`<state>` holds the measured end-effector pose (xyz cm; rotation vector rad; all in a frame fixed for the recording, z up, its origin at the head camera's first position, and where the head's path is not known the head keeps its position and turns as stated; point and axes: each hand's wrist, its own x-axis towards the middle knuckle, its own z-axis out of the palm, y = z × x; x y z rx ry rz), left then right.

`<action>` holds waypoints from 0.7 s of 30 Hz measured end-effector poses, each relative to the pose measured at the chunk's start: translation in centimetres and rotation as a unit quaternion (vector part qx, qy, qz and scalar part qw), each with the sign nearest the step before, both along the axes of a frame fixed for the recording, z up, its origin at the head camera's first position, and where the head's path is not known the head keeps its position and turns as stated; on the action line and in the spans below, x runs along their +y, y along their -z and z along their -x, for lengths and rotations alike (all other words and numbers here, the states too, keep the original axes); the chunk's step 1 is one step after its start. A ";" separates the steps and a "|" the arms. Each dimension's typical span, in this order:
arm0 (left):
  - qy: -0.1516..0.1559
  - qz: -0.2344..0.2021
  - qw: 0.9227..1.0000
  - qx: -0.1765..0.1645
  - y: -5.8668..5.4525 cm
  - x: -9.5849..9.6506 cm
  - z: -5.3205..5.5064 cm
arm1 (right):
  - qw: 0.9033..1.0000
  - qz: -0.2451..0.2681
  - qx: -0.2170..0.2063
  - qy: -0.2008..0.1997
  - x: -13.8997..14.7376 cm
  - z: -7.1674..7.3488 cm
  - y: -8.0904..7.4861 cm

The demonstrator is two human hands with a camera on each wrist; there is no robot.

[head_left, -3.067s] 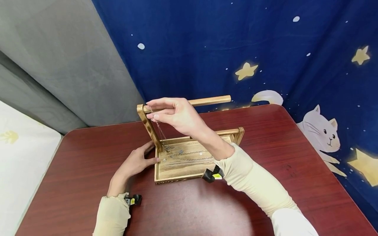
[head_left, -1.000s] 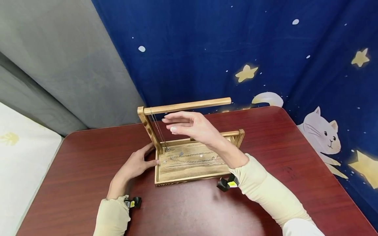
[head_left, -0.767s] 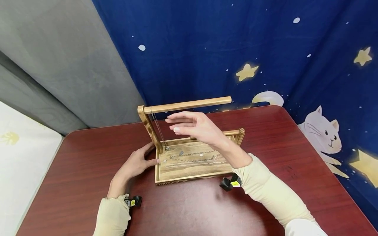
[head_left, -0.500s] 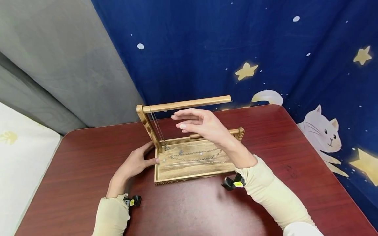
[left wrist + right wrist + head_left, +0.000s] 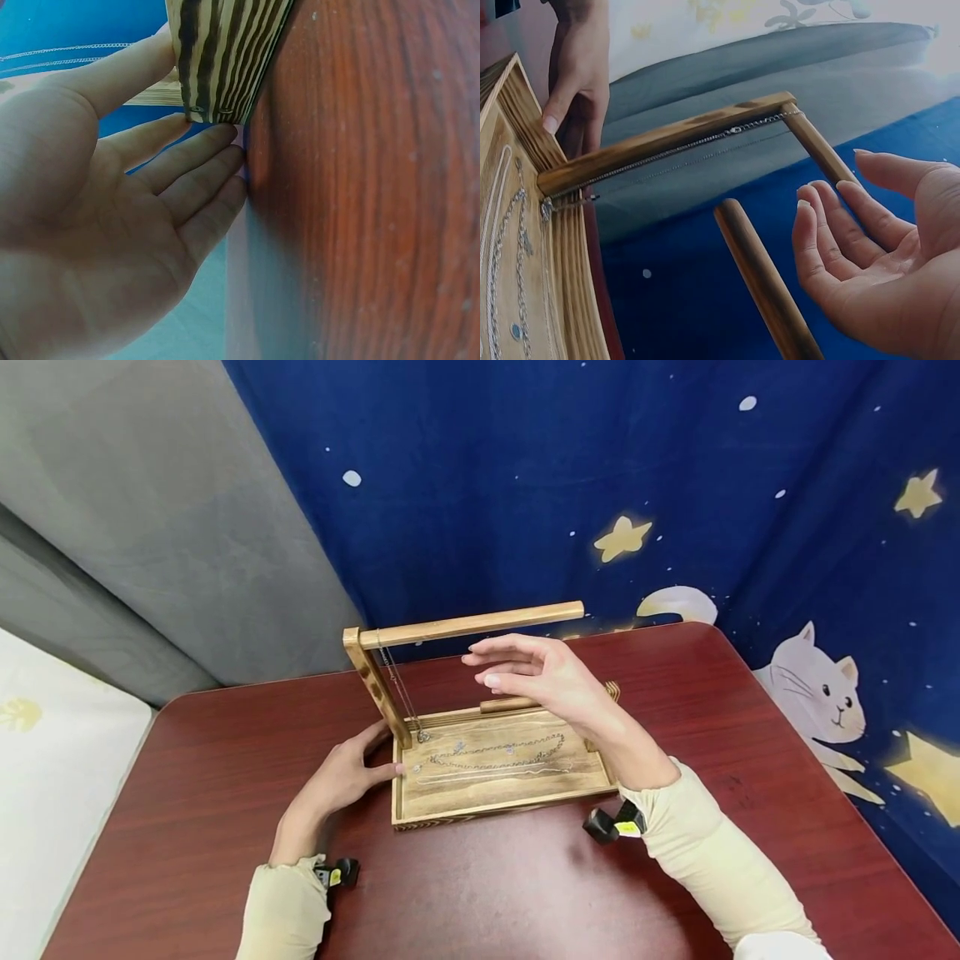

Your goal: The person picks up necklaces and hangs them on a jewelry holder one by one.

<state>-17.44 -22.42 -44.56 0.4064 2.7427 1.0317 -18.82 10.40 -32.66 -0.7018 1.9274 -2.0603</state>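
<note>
A wooden necklace stand has a tray [image 5: 480,815] as its base, a post [image 5: 378,693] at the left and a long top bar [image 5: 472,625]. One thin chain necklace [image 5: 735,130] hangs from the bar beside the post, its lower end near the tray's back left corner. My left hand [image 5: 339,777] touches the tray's left end, thumb at the rim and the straight fingers [image 5: 196,176] against the striped wood. Under the bar my right hand [image 5: 543,675] hovers above the tray with loosely bent fingers and holds nothing. Several silver necklaces [image 5: 495,767] lie in the tray.
A shorter wooden rod [image 5: 506,704] runs along the tray's back, partly behind my right hand. The stand rests on a reddish-brown table [image 5: 465,893]. Behind the table hang a blue curtain [image 5: 480,477] with stars and a grey one [image 5: 180,527].
The right hand held a necklace at the bar's left end about three seconds ago. It has let go and drawn back to the right; the necklace hangs there. The left hand stays put.
</note>
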 end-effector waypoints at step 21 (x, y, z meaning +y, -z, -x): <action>-0.001 -0.020 1.000 0.003 0.2 -0.1 0.1 | 0.997 -0.027 0.049 0.049 2.4 -0.9 1.0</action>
